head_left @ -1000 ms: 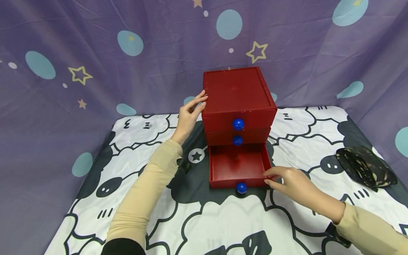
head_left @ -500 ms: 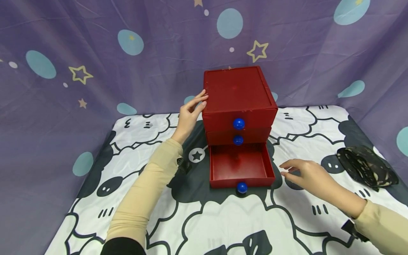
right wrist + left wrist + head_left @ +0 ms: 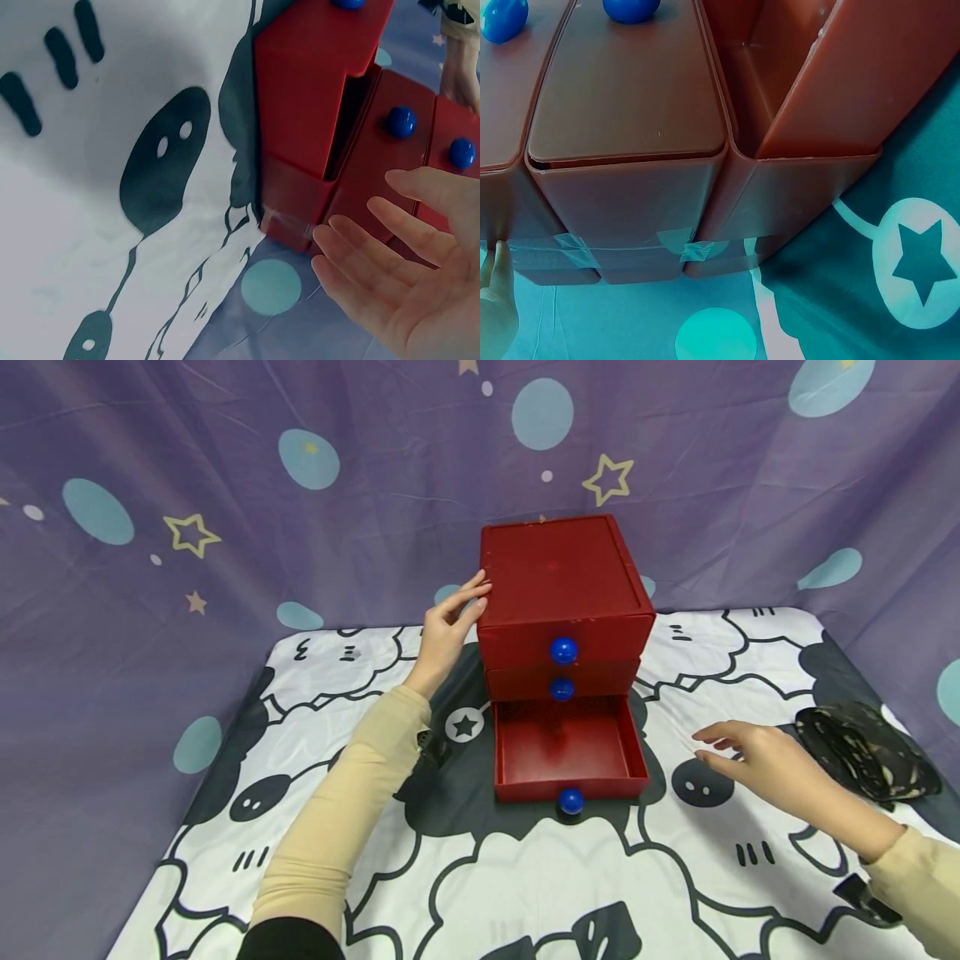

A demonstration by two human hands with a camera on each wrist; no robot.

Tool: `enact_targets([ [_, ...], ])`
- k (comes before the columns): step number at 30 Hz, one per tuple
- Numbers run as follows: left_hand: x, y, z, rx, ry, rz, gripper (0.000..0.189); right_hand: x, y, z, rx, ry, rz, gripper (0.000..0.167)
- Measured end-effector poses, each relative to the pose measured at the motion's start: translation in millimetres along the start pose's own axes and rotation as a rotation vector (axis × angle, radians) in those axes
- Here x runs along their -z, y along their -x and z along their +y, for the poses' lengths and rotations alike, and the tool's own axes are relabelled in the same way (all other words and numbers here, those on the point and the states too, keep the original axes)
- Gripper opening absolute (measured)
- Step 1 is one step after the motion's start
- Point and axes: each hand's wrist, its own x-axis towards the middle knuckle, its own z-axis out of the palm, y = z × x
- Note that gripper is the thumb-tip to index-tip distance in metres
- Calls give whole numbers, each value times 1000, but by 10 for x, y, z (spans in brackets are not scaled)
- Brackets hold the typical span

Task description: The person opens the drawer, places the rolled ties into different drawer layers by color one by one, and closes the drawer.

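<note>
A red drawer cabinet (image 3: 562,568) with blue round knobs stands at the back middle of the table. Its bottom drawer (image 3: 558,760) is pulled out and holds nothing; the two drawers above are closed. My left hand (image 3: 444,631) rests its fingertips against the cabinet's upper left side, fingers straight. In the left wrist view, the fingers (image 3: 502,277) touch the cabinet's side wall. My right hand (image 3: 772,768) hovers over the cloth to the right of the drawer, fingers relaxed and holding nothing. The right wrist view shows its palm (image 3: 420,300) and loosely spread fingers.
On the right of the table lies a dark camouflage-patterned folded cloth item (image 3: 866,752), just beyond my right hand. A sheep-print cloth (image 3: 525,893) covers the table. Behind the cabinet hangs a purple curtain (image 3: 405,460) with stars and dots.
My right hand has let go of the open drawer's front right corner and moved away to the right. The left hand stays against the cabinet; the drawer stays pulled out.
</note>
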Motion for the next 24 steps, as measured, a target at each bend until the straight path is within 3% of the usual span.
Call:
enact_targets([
  [8, 2, 3, 14, 4, -2, 1, 29, 75, 17, 185, 17, 4, 45, 19],
  [24, 9, 9, -6, 16, -10, -13, 29, 234, 55, 604, -109, 25, 31, 28],
])
